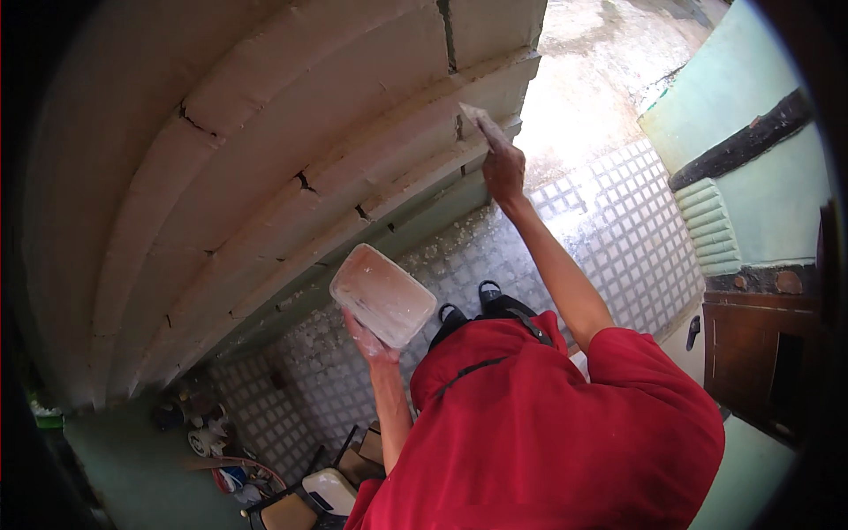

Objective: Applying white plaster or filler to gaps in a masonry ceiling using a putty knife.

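Observation:
My left hand [374,343] grips a shallow rectangular tub [389,296] by its near side, fingers partly hidden beneath it. Whitish, powdery residue coats the tub's inside. My right arm is stretched forward, and my right hand [504,172] is closed round a putty knife [481,122]. The pale, pointed blade is raised close to the block wall [265,168], by a dark gap in a ledge; whether it touches is hard to tell. Several dark cracks and gaps mark the wall's stepped, pale courses.
Patterned tiles [609,212] cover the floor, with white specks near my feet. A bright opening [609,53] lies beyond the wall's end. Chairs [331,490] and piled odds and ends [212,433] stand at the lower left. A brown wooden door [751,353] is on the right.

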